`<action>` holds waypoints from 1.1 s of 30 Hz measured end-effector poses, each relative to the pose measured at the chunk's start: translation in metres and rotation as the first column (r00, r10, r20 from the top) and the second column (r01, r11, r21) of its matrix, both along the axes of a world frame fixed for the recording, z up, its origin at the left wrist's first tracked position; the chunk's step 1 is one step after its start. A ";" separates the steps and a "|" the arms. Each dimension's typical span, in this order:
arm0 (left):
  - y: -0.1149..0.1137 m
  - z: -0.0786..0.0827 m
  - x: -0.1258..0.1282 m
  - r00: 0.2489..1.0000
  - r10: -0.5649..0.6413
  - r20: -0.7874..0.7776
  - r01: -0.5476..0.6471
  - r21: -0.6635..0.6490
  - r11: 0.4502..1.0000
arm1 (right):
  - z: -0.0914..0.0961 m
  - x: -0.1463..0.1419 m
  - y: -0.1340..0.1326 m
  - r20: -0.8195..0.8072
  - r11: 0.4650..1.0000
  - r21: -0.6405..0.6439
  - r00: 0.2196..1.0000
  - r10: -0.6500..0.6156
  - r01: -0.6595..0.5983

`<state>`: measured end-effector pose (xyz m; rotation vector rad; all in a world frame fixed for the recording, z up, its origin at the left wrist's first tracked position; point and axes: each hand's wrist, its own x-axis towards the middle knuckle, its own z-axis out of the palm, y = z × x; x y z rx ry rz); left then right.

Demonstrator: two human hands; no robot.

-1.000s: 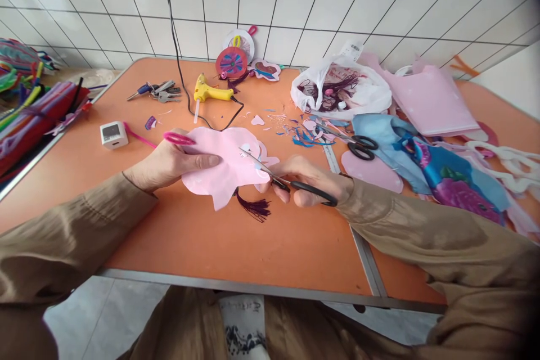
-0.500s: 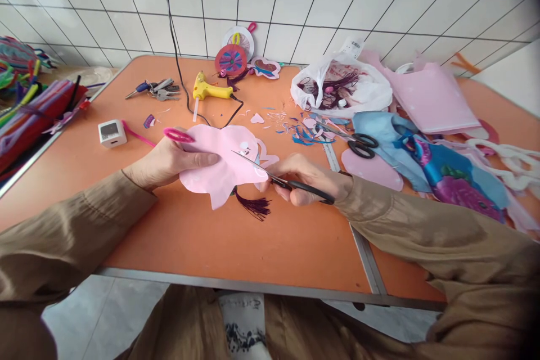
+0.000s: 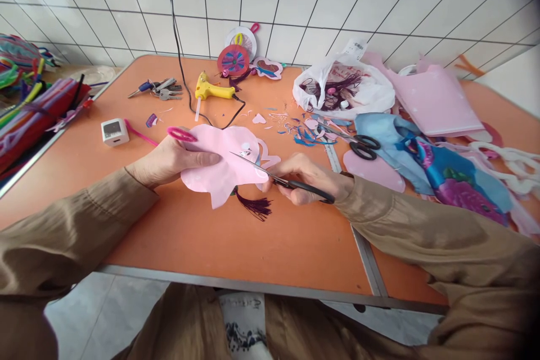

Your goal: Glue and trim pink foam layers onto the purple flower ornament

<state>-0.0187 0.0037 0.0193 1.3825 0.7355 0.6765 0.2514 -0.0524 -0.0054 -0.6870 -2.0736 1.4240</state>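
Observation:
My left hand [image 3: 169, 158] pinches the left side of a pink scalloped sheet [image 3: 211, 166], thumb on top and fingers hidden underneath. A fuzzy bright pink loop [image 3: 182, 134] stands out at the sheet's upper left, by the knuckles. My right hand [image 3: 301, 177] is closed round black-handled scissors [image 3: 312, 190], whose blades point left across the right part of the sheet. A cut pink strip [image 3: 270, 156] curls at the sheet's right edge. From below the sheet a dark purple tassel [image 3: 255, 206] hangs out over the table.
A yellow glue gun [image 3: 213, 89], keys [image 3: 162, 89] and a small white box [image 3: 115, 132] lie behind and left. Other scissors [image 3: 365, 147] rest among scraps and blue cloth [image 3: 383, 138]. A white plastic bag [image 3: 371, 95] holds tassels. Pipe cleaners [image 3: 37, 107] lie far left.
The view has shifted slightly, so the table things appear a little farther right. Both hands, the sheet and the scissors keep nearly the same pose.

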 end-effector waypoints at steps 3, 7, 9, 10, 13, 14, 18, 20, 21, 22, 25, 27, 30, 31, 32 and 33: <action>0.000 0.000 0.000 1.000 0.025 -0.013 -0.025 -0.014 1.000 | -0.001 0.000 0.000 -0.010 1.000 -0.018 1.000 -0.011 0.010; 0.000 -0.001 -0.001 0.999 0.040 -0.020 -0.041 -0.037 0.998 | -0.001 0.000 -0.001 -0.016 0.999 -0.051 1.000 0.013 -0.014; 0.001 -0.002 -0.001 0.999 0.032 -0.004 -0.032 -0.044 0.999 | 0.000 0.000 -0.001 -0.027 0.998 -0.056 0.999 0.022 -0.023; 0.001 -0.002 -0.001 1.000 0.026 -0.002 -0.026 -0.042 0.999 | 0.000 0.000 -0.001 -0.031 0.998 -0.053 0.999 0.017 -0.018; 0.001 -0.002 -0.001 1.000 0.018 -0.004 -0.018 -0.028 0.999 | 0.000 0.000 -0.001 -0.030 0.999 -0.052 0.999 -0.012 0.010; 0.001 -0.002 -0.001 1.000 0.014 0.003 -0.014 -0.029 0.999 | -0.001 0.000 -0.001 -0.031 0.998 -0.057 0.999 -0.015 0.013; 0.000 0.000 0.000 0.999 -0.021 0.044 0.023 -0.040 0.999 | -0.002 0.002 0.000 -0.044 0.997 -0.081 0.999 -0.018 0.014; 0.000 0.000 0.000 0.999 -0.023 0.046 0.025 -0.036 0.999 | -0.004 0.003 0.000 -0.042 0.996 -0.090 0.999 -0.018 0.014; 0.000 0.000 0.000 0.999 -0.020 0.040 0.021 -0.033 0.999 | -0.004 0.003 0.000 -0.039 0.995 -0.094 0.999 -0.017 0.013; 0.000 0.000 0.000 0.999 -0.020 0.038 0.021 -0.032 0.999 | -0.005 0.004 0.001 -0.034 0.995 -0.098 0.999 -0.016 0.013; 0.001 0.000 -0.001 0.999 -0.028 0.046 0.029 -0.029 0.999 | -0.005 0.004 0.000 -0.022 0.994 -0.109 0.999 -0.026 0.023; 0.002 0.000 -0.001 0.998 -0.035 0.051 0.036 -0.033 0.999 | -0.005 0.004 0.000 -0.020 0.993 -0.114 0.999 -0.032 0.029; 0.002 0.000 0.000 0.999 -0.035 0.029 0.036 -0.038 0.999 | -0.004 0.003 0.000 -0.024 0.993 -0.116 0.999 -0.034 0.031; 0.002 0.001 0.000 0.999 -0.031 0.019 0.031 -0.038 0.999 | -0.003 0.003 0.000 -0.024 0.993 -0.117 0.999 -0.036 0.033; 0.001 0.001 0.000 1.000 -0.024 0.008 0.024 -0.037 0.999 | -0.003 0.003 0.000 -0.025 0.993 -0.117 0.999 -0.039 0.035; 0.001 0.002 0.001 1.000 -0.017 -0.001 0.017 -0.036 0.999 | -0.003 0.002 0.000 -0.026 0.993 -0.115 0.999 -0.041 0.038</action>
